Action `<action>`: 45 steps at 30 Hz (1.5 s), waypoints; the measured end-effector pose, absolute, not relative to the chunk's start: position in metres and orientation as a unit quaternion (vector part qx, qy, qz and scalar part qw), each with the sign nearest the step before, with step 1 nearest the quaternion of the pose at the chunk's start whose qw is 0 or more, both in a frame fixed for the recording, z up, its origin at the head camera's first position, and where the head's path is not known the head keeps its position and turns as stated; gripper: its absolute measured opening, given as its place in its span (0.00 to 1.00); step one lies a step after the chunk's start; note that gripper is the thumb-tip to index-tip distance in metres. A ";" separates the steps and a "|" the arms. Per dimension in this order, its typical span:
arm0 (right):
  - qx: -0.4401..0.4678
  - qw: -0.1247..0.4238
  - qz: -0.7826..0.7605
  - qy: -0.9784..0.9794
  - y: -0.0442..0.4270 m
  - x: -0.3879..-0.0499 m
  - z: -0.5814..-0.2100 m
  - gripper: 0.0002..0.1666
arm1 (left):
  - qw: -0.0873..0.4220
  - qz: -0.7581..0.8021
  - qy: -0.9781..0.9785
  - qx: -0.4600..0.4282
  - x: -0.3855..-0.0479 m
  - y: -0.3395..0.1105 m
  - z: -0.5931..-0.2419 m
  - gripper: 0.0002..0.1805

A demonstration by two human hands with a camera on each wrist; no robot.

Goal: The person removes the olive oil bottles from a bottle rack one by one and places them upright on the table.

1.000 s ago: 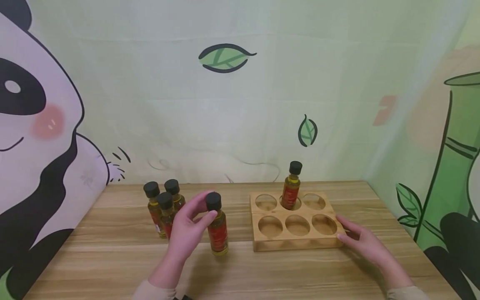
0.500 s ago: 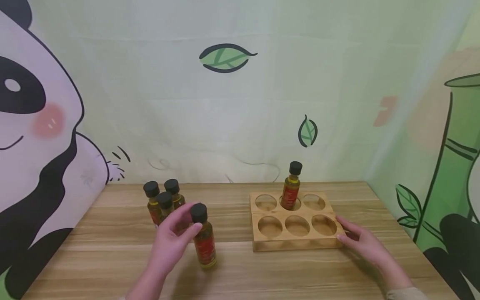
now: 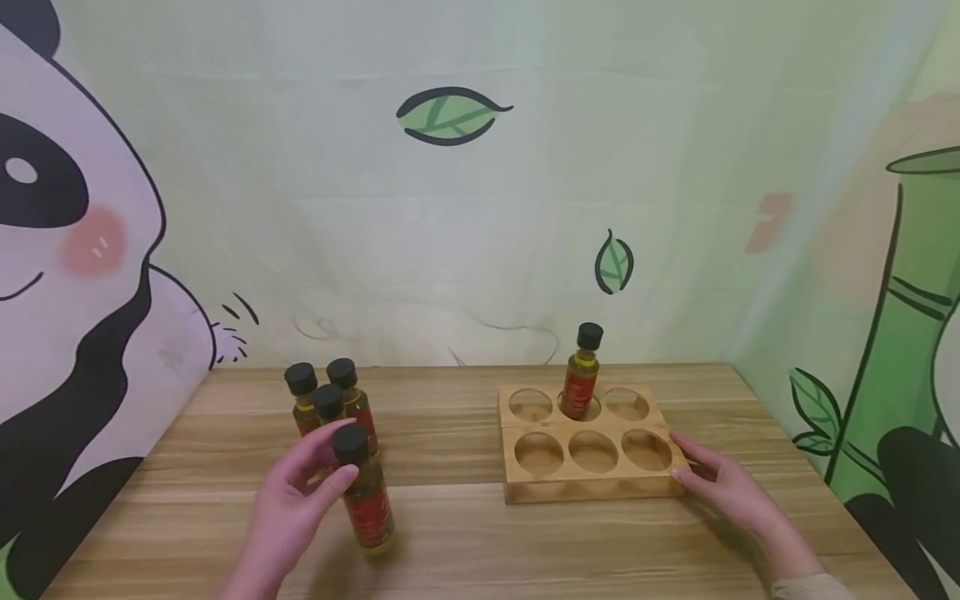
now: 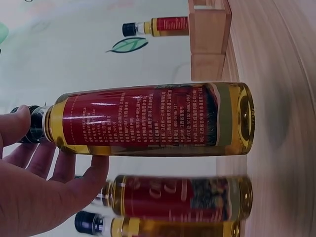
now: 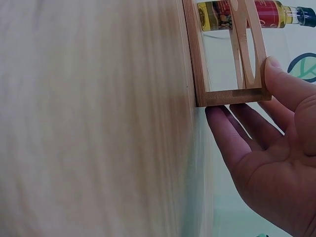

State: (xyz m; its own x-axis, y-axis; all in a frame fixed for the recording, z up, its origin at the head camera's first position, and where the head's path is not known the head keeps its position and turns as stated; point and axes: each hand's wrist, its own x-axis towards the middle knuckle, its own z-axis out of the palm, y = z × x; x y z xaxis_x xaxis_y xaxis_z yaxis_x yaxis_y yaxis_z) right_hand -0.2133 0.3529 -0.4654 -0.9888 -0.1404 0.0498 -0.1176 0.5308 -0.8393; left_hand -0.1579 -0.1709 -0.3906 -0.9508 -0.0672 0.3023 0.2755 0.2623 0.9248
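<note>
Pinches with the left hand (image 3: 285, 504), by its black cap (image 3: 350, 443), a near-upright clear glass bottle (image 4: 148, 121) of golden liquid with a deep-red printed label, just above the wood-grain table (image 3: 637, 550) near three similar bottles (image 3: 362, 410). Holds with the right hand (image 3: 726, 490) the right end of a pale wooden six-hole rack (image 3: 592, 490) bearing another such bottle (image 3: 580, 385). Since half a second ago, has carried the pinched bottle leftward, farther from the unmoved rack.

Mid-frame in the left wrist view, a bottle (image 4: 234, 118) bears a red label (image 4: 118, 118) with rows of small Chinese print, turned sideways; among them stand 400-0796-727 and a code beginning SC10. Lettering on the next bottle down (image 4: 158, 197) is too blurred to read.
</note>
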 end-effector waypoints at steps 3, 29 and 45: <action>-0.074 0.010 -0.469 0.880 0.353 -0.213 -0.465 0.38 | 0.152 -0.600 -0.782 -0.071 -0.155 -0.179 -0.392 0.25; -0.074 0.012 -0.491 0.868 0.356 -0.214 -0.469 0.38 | 0.173 -0.546 -0.819 -0.030 -0.150 -0.232 -0.391 0.27; -0.078 0.008 -0.481 0.873 0.355 -0.213 -0.466 0.38 | 0.188 -0.546 -0.816 0.035 -0.174 -0.246 -0.389 0.30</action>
State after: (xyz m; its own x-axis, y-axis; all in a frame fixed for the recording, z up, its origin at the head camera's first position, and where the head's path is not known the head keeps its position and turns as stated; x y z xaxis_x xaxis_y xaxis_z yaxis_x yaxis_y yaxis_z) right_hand -0.2135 0.3550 -0.4664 -0.9879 -0.1429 0.0610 -0.1278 0.5248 -0.8415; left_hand -0.1745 -0.2455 -0.3890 -0.9269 -0.2622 0.2687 0.1483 0.4019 0.9036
